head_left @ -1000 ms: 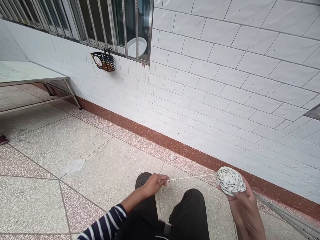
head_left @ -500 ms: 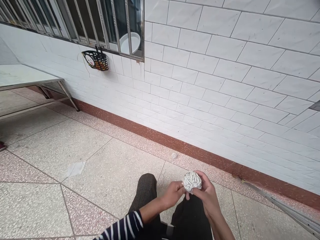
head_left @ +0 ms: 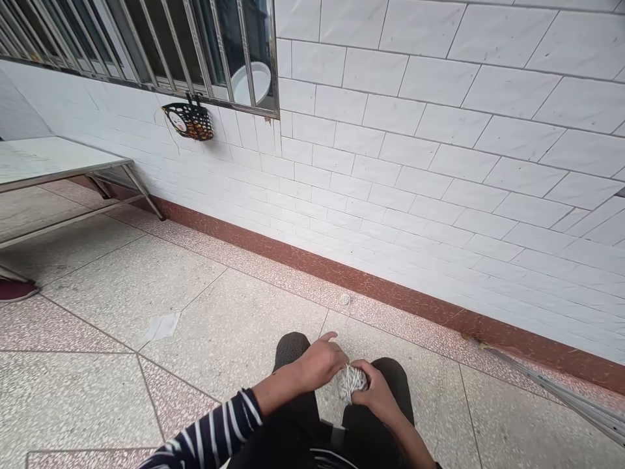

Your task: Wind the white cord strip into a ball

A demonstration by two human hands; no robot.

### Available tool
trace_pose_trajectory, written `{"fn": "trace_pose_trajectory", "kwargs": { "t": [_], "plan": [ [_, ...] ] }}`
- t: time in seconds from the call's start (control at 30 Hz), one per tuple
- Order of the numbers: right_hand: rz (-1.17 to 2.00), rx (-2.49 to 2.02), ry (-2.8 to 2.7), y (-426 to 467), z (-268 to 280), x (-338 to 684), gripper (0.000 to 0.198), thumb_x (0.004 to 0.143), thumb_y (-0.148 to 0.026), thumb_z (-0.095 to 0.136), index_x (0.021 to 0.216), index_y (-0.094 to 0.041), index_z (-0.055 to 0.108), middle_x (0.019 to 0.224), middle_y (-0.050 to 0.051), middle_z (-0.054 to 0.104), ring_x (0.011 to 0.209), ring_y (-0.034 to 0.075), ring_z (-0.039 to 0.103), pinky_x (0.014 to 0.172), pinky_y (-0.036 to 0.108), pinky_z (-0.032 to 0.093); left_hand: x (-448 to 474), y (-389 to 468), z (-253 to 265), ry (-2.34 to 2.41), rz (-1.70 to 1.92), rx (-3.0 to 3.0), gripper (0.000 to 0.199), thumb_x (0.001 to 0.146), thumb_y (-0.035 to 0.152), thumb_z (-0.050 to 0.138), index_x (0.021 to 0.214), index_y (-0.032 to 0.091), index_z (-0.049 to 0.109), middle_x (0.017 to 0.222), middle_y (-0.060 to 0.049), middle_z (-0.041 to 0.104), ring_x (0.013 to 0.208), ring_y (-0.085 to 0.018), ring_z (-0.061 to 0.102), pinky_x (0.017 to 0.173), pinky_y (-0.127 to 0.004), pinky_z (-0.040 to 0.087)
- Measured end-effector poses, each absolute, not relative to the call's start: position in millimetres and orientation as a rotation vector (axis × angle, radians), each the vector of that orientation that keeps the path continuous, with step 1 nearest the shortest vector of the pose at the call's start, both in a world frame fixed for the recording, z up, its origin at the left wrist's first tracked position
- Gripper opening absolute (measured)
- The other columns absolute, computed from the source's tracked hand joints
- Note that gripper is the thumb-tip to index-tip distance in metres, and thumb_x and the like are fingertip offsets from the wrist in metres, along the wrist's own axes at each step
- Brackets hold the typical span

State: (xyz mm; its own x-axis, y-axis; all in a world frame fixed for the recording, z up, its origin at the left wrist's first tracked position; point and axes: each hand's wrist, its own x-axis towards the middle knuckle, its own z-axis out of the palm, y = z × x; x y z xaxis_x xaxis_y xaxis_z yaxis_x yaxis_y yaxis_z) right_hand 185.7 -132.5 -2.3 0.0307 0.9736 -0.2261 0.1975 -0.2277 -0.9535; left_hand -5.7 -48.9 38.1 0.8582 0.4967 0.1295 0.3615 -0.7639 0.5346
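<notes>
A ball of whitish yarn (head_left: 352, 385) sits between my knees, its strands wound round it. My right hand (head_left: 378, 393) is wrapped about the ball's right side, thumb below and fingers over the top. On the ball's upper left, my left hand (head_left: 322, 361) has its fingers curled in, with one digit sticking out ahead. A thin strand seems to run from the ball to the left fingertips, though the pinch itself is mostly hidden. My dark trouser legs (head_left: 398, 384) frame both hands.
A small whitish ball (head_left: 345, 299) lies on the floor by the red-brown skirting (head_left: 303, 257). Long metal poles (head_left: 551, 387) rest at the right. Leftward are a paper sheet (head_left: 163, 326), a low table (head_left: 63, 159) and a dark-red shoe (head_left: 17, 290). A black basket (head_left: 195, 124) hangs from the window bars.
The yarn ball has come lower and nearer to me and is turned. My left hand has shifted from its left side to above its upper left. The right hand keeps its hold.
</notes>
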Motion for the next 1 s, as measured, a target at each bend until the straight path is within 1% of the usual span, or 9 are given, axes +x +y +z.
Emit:
{"fn": "trace_pose_trajectory", "kwargs": {
  "t": [0.1, 0.2, 0.27, 0.37, 0.5, 0.63, 0.77, 0.87, 1.0],
  "plan": [
    [1.481, -1.387, -1.217, -147, 8, 184, 0.051, 0.046, -0.011, 0.066, 0.096, -0.02, 0.072, 0.083, -0.002, 0.068, 0.081, 0.022, 0.06, 0.073, 0.03, 0.045, -2, -43, 28, 0.58, 0.407, 2.538, 0.029, 0.098, 0.02, 0.041, 0.084, 0.02, 0.066, 0.081, -0.002, 0.069, 0.086, -0.015, 0.063, 0.116, -0.041, 0.026],
    [1.574, -1.266, -1.022, -158, 23, 190, 0.054, 0.049, -0.01, 0.069, 0.102, -0.021, 0.071, 0.088, -0.002, 0.069, 0.086, 0.022, 0.06, 0.077, 0.03, 0.044, 5, -45, 18, 0.655, 0.445, 2.466, 0.03, 0.101, 0.025, 0.04, 0.09, 0.019, 0.067, 0.084, -0.002, 0.069, 0.086, -0.015, 0.064, 0.115, -0.039, 0.029],
    [1.584, -1.212, -0.87, -163, 30, 192, 0.054, 0.05, -0.01, 0.072, 0.103, -0.021, 0.071, 0.089, -0.001, 0.07, 0.086, 0.022, 0.061, 0.076, 0.03, 0.045, 9, -49, 13, 0.676, 0.473, 2.394, 0.028, 0.101, 0.028, 0.043, 0.092, 0.019, 0.068, 0.087, -0.003, 0.07, 0.088, -0.015, 0.064, 0.114, -0.039, 0.029],
    [1.599, -1.16, -0.689, -170, 36, 189, 0.054, 0.052, -0.017, 0.08, 0.105, -0.021, 0.07, 0.091, 0.002, 0.071, 0.084, 0.023, 0.062, 0.071, 0.032, 0.049, 13, -56, 8, 0.653, 0.479, 2.28, 0.028, 0.102, 0.029, 0.043, 0.094, 0.019, 0.068, 0.091, -0.002, 0.072, 0.088, -0.014, 0.065, 0.113, -0.038, 0.031],
    [1.605, -1.144, -0.517, -173, 38, 180, 0.056, 0.053, -0.025, 0.086, 0.106, -0.021, 0.069, 0.098, 0.006, 0.072, 0.088, 0.027, 0.066, 0.076, 0.043, 0.055, 10, -59, 2, 0.708, 0.44, 2.188, 0.029, 0.101, 0.026, 0.041, 0.095, 0.019, 0.068, 0.089, -0.001, 0.073, 0.083, -0.013, 0.065, 0.112, -0.037, 0.032],
    [1.567, -1.147, -0.452, -172, 43, 177, 0.059, 0.052, -0.021, 0.088, 0.108, -0.022, 0.069, 0.104, 0.007, 0.071, 0.092, 0.028, 0.068, 0.079, 0.046, 0.056, 0, -57, -6, 0.814, 0.414, 2.174, 0.031, 0.101, 0.028, 0.042, 0.089, 0.019, 0.069, 0.085, -0.003, 0.073, 0.081, -0.015, 0.063, 0.11, -0.037, 0.034],
    [1.581, -1.118, -0.439, -169, 52, 176, 0.066, 0.055, -0.016, 0.085, 0.118, -0.025, 0.067, 0.115, 0.007, 0.07, 0.097, 0.028, 0.067, 0.081, 0.044, 0.057, -6, -62, -16, 0.861, 0.348, 2.185, 0.029, 0.1, 0.027, 0.045, 0.086, 0.018, 0.069, 0.084, -0.004, 0.071, 0.083, -0.017, 0.061, 0.099, -0.033, 0.04],
    [1.589, -1.132, -0.421, -166, 57, 175, 0.061, 0.056, -0.016, 0.083, 0.115, -0.022, 0.069, 0.113, 0.008, 0.071, 0.096, 0.028, 0.068, 0.082, 0.044, 0.057, -6, -70, -24, 0.885, 0.286, 2.194, 0.026, 0.098, 0.024, 0.047, 0.082, 0.017, 0.067, 0.082, -0.004, 0.069, 0.086, -0.019, 0.059, 0.086, -0.028, 0.043],
    [1.565, -1.161, -0.396, -164, 59, 173, 0.057, 0.058, -0.016, 0.079, 0.113, -0.022, 0.068, 0.11, 0.007, 0.072, 0.095, 0.027, 0.07, 0.084, 0.046, 0.056, -7, -78, -34, 0.893, 0.272, 2.16, 0.028, 0.098, 0.026, 0.046, 0.082, 0.017, 0.066, 0.083, -0.004, 0.068, 0.087, -0.019, 0.06, 0.084, -0.026, 0.043]
  ]
}}
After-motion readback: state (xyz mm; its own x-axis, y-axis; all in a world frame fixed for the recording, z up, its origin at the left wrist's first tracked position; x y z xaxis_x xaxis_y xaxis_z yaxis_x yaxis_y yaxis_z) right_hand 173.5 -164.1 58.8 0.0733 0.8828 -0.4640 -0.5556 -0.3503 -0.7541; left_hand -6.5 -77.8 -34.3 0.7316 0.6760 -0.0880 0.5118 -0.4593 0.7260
